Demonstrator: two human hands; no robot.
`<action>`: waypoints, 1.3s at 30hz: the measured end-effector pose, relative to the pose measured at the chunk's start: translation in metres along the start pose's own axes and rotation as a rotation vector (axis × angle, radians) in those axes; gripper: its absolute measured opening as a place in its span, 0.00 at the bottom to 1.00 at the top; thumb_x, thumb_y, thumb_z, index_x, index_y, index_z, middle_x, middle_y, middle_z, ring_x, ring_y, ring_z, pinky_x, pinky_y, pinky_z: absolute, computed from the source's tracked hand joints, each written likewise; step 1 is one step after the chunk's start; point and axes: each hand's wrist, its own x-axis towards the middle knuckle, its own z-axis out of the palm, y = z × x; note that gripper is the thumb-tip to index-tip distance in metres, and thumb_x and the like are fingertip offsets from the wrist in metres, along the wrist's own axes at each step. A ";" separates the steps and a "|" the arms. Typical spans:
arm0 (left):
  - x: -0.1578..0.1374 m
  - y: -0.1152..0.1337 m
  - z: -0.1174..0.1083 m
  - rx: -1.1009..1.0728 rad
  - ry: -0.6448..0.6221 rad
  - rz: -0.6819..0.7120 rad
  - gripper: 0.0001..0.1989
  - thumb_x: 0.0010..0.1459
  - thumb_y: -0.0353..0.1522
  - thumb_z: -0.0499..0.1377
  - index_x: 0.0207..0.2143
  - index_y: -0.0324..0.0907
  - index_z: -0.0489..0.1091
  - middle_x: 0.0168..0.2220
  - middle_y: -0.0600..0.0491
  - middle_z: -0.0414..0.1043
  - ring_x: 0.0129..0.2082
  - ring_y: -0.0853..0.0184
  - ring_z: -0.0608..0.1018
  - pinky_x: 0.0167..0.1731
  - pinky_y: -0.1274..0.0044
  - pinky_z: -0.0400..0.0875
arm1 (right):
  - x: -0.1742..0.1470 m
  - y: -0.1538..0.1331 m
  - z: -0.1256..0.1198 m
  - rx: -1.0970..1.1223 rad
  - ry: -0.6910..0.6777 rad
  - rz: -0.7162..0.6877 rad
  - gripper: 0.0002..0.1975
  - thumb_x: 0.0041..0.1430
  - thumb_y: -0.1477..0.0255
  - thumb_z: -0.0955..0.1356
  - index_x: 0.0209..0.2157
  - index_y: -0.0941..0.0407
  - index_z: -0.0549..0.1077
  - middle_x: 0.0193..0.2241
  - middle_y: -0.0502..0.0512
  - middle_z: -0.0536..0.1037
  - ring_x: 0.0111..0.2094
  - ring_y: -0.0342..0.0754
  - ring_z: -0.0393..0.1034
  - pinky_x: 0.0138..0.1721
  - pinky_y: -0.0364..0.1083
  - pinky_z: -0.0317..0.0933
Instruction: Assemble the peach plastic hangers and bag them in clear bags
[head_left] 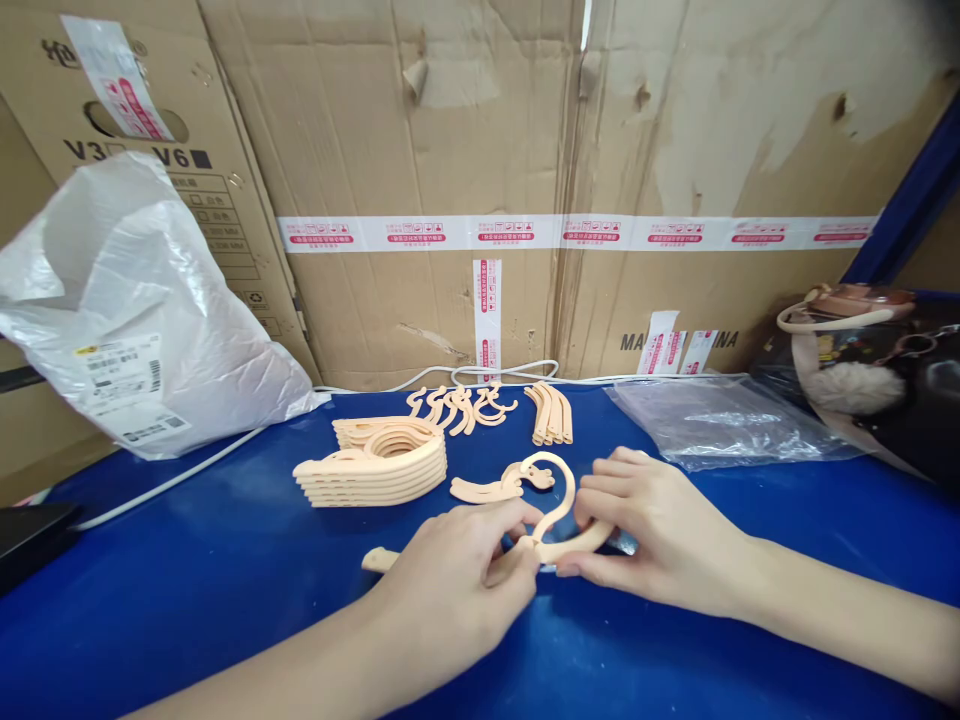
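Both hands grip one cream plastic hanger (561, 512) low over the blue table, its hook standing up between them. My left hand (469, 570) is closed around the middle and left arm of the hanger, whose tip pokes out at the left. Fingers of my right hand (649, 525) are wrapped on the right arm, close to the hook's base. Just behind lie a loose hanger arm (486, 490) and a small hook piece (536, 476). A stack of folded hangers (371, 470) sits to the left. Farther back are several hooks (457, 405) and several curved arms (550, 415).
On the blue table (247, 570), a white plastic parcel bag (142, 310) stands at the left. A clear plastic bag (742, 420) lies at the right, beside a dark bag with a pompom (859, 385). A white cable (420, 378) runs along cardboard (435, 130) at the back.
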 end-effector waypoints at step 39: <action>0.004 -0.020 0.005 0.243 0.147 0.265 0.22 0.64 0.30 0.51 0.60 0.44 0.55 0.62 0.46 0.58 0.61 0.58 0.61 0.58 0.60 0.59 | 0.003 0.041 -0.017 0.163 -0.243 0.126 0.07 0.64 0.77 0.59 0.34 0.55 0.64 0.34 0.51 0.67 0.31 0.43 0.64 0.31 0.43 0.60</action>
